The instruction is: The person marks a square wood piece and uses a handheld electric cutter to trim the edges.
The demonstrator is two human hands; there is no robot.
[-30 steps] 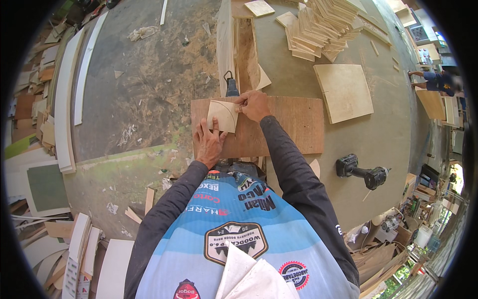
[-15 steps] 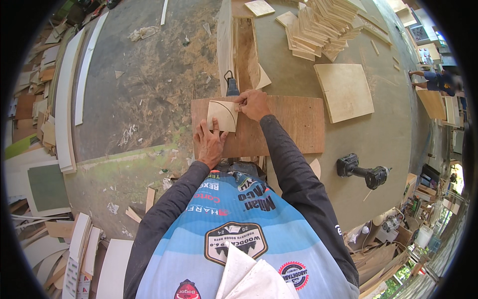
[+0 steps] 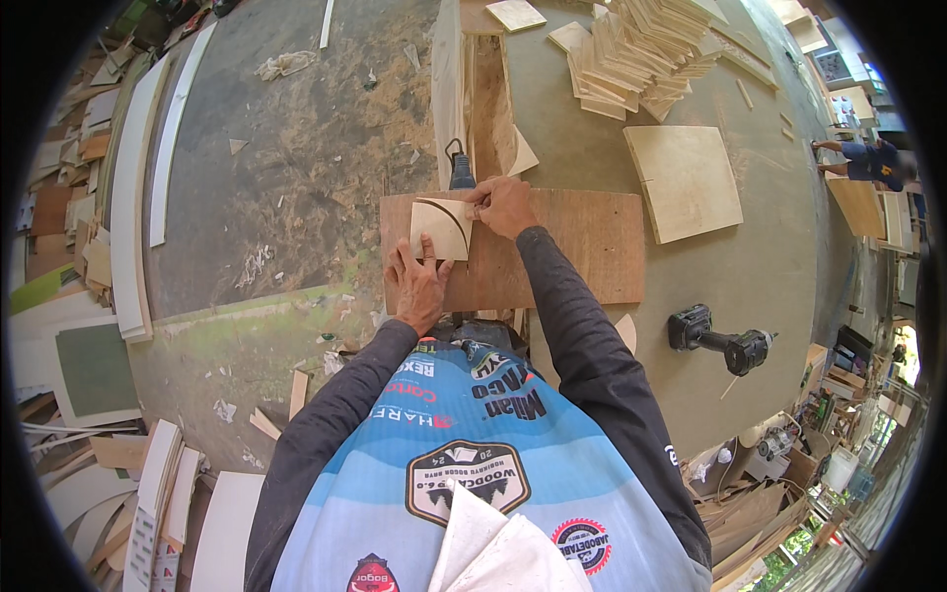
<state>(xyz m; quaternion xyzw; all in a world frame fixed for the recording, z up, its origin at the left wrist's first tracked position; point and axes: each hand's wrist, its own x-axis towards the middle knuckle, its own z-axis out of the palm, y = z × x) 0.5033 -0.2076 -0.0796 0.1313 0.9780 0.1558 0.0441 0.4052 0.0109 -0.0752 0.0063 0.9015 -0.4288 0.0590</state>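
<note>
A pale, squarish plywood piece point(image 3: 434, 229) with a dark curved gap across its far right corner lies on a brown wooden board point(image 3: 582, 247). My left hand point(image 3: 419, 286) rests at its near left corner, fingers spread, one fingertip on top and the thumb along the near edge. At the far right side my right hand point(image 3: 503, 207) has its fingers pinched on the plywood corner piece point(image 3: 459, 208) outside the curve; its fingertips are partly hidden. Just past the board's far edge sits a dark blue power tool point(image 3: 461, 173) with a looped cord, its near part hidden by the board.
Right of the board lie a black cordless drill point(image 3: 715, 335) and a large plywood panel point(image 3: 683, 185). Stacked plywood pieces point(image 3: 641, 59) stand at the far right. Long white strips point(image 3: 182, 133) lie at left, near piled offcuts point(image 3: 94, 375). A person point(image 3: 873, 165) is at far right.
The dark curved gap in the plywood piece looks wider towards its far end. Both hands have stayed in nearly the same place.
</note>
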